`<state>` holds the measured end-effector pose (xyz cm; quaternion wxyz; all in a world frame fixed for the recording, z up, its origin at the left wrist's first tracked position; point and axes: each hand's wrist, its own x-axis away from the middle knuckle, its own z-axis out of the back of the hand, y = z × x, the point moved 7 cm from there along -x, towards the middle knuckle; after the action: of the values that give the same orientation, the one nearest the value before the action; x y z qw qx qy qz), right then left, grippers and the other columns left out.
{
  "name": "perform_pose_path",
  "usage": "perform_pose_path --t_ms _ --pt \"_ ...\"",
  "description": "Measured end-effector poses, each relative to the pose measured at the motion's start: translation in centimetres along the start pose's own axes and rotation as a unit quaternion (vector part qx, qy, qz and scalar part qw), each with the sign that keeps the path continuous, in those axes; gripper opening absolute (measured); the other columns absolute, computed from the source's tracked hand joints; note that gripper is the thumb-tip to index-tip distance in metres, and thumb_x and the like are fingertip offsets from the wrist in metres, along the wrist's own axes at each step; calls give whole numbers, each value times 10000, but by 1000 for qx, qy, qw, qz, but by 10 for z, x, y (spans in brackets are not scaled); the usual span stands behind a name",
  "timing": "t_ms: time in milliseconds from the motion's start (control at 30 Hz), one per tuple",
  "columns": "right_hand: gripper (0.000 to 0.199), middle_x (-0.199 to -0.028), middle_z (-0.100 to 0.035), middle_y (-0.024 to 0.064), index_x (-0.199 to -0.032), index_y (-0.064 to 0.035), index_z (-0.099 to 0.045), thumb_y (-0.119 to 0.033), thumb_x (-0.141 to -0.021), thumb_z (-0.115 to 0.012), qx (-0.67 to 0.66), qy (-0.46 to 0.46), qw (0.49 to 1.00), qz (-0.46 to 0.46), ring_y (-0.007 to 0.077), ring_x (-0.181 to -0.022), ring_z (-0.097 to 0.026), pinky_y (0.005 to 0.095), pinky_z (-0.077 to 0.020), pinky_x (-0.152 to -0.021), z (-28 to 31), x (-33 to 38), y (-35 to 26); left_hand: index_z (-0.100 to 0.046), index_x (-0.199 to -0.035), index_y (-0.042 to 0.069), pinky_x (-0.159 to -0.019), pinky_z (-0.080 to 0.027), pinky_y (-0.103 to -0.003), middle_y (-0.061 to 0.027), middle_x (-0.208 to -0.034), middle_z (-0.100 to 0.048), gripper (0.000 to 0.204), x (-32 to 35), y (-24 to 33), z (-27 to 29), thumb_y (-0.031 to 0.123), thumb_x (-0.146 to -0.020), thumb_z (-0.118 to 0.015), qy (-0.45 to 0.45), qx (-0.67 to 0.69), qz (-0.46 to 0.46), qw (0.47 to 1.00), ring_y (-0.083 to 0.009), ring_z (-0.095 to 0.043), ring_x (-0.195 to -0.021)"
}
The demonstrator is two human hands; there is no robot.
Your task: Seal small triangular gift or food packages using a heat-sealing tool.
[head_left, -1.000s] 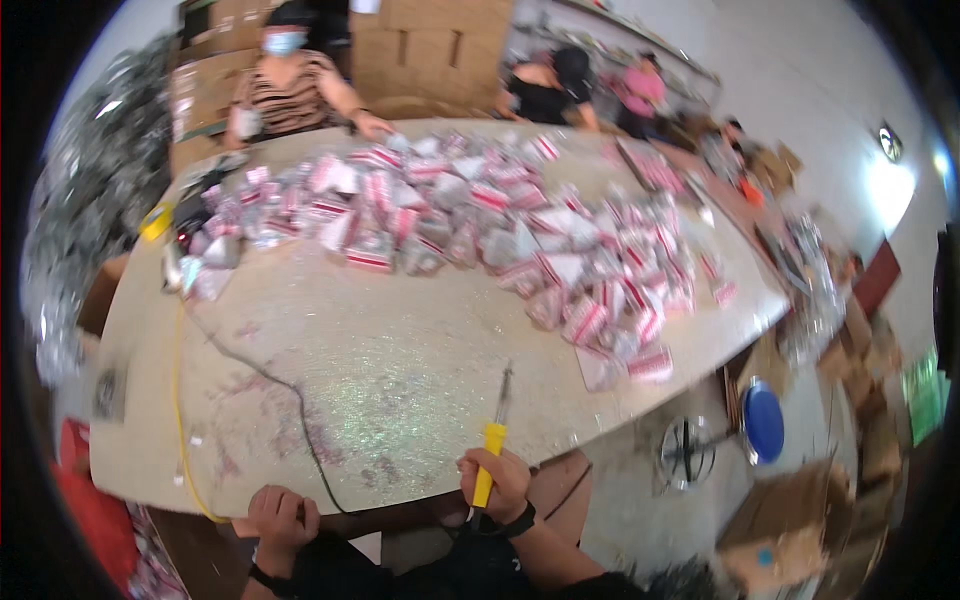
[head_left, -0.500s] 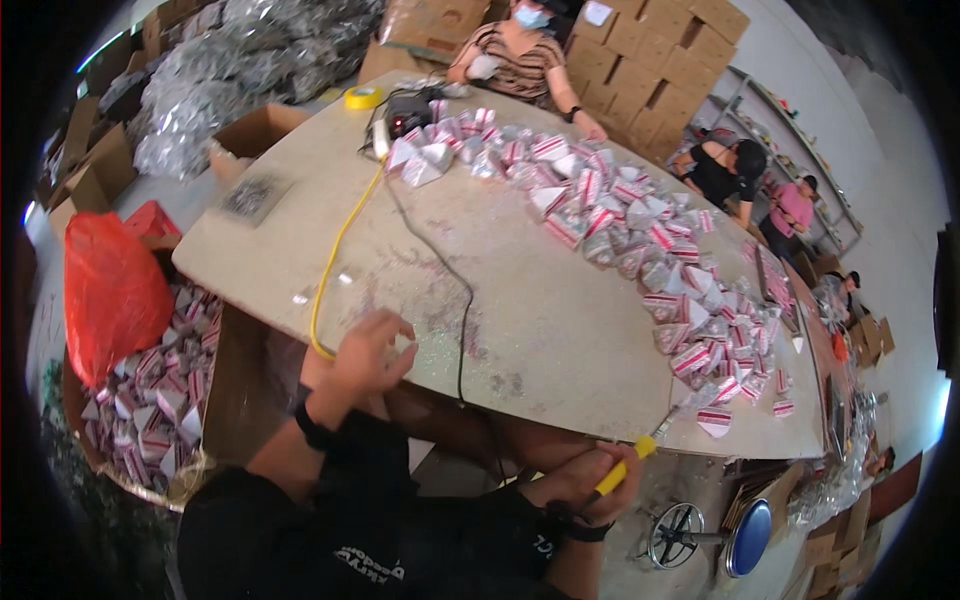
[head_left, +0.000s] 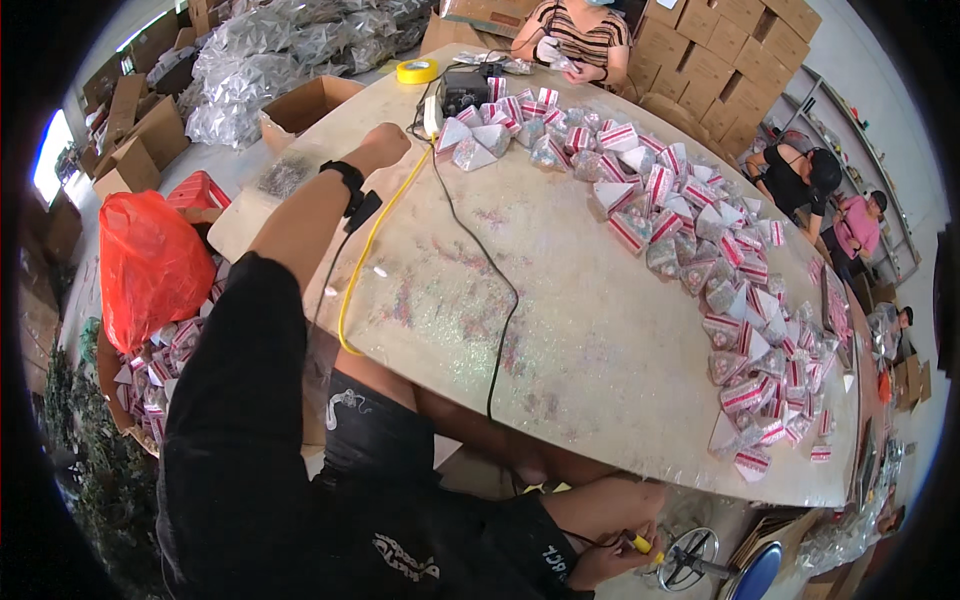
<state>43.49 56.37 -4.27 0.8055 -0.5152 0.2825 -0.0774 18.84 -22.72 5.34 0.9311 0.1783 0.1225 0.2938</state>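
Note:
My left hand [head_left: 384,147] is stretched over the far left of the table, beside a white power strip [head_left: 432,117] and a black box-shaped device [head_left: 463,92]. Its back faces up and its fingers are hidden. Low at the right, below the table edge, my right hand [head_left: 606,560] is closed around a yellow-handled tool [head_left: 641,544], apparently a soldering iron with a black cord. A long heap of pyramid-shaped packets [head_left: 690,215] with red-and-white bands curves along the far and right sides of the table. A yellow cable [head_left: 375,235] and a black cord [head_left: 490,262] cross the tabletop.
Glitter-like specks lie on the pale table [head_left: 560,330]. Yellow tape [head_left: 417,71] rests at its far edge. At left, a red plastic bag [head_left: 150,265] sits on a carton of packets. A person [head_left: 585,40] sits across the table. A blue stool [head_left: 757,573] stands at lower right.
My left hand has reached forward from the near table edge to beside the power strip. My right hand has lowered the yellow-handled tool away from the packets. The view has shifted.

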Motion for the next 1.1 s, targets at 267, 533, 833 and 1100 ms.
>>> perform_pose_path --t_ms 267,533,833,1100 --pt "624 -1292 -541 235 -1403 -35 -375 -246 -910 -694 -55 20 984 -167 288 -986 -626 346 -502 -868 -11 -14 28 -705 -1083 16 -945 -514 -433 -231 -1175 -671 292 -88 -29 -40 142 -837 -609 69 -92 48 992 -372 -636 -1122" --pt "610 -1061 -542 160 -1498 -14 -237 -12 -943 -491 -30 -54 993 -102 154 -721 -544 269 -480 -591 -38 -33 6 -628 -1279 105 -1003 -487 -414 -216 -1254 -639 470 -94 -35 -35 56 -813 -599 100 -25 40 994 -363 -596 -1194" --pt "675 -1046 -624 164 -1458 -40 -357 -358 -898 -560 9 -11 990 -139 228 -820 -632 353 -496 -712 -29 -17 34 -578 -1187 50 -941 -487 -411 -139 -1186 -586 379 23 148 -42 116 -827 -676 111 41 -359 926 -328 -584 -1088" --pt "866 -1120 -661 207 -1487 -79 -331 -651 -881 -567 79 -47 965 -246 286 -944 -692 433 -504 -843 -9 -12 66 -445 -1390 60 -986 -478 -492 -221 -1344 -492 723 42 342 -129 292 -792 -777 -35 61 -436 897 -406 -548 -1183"
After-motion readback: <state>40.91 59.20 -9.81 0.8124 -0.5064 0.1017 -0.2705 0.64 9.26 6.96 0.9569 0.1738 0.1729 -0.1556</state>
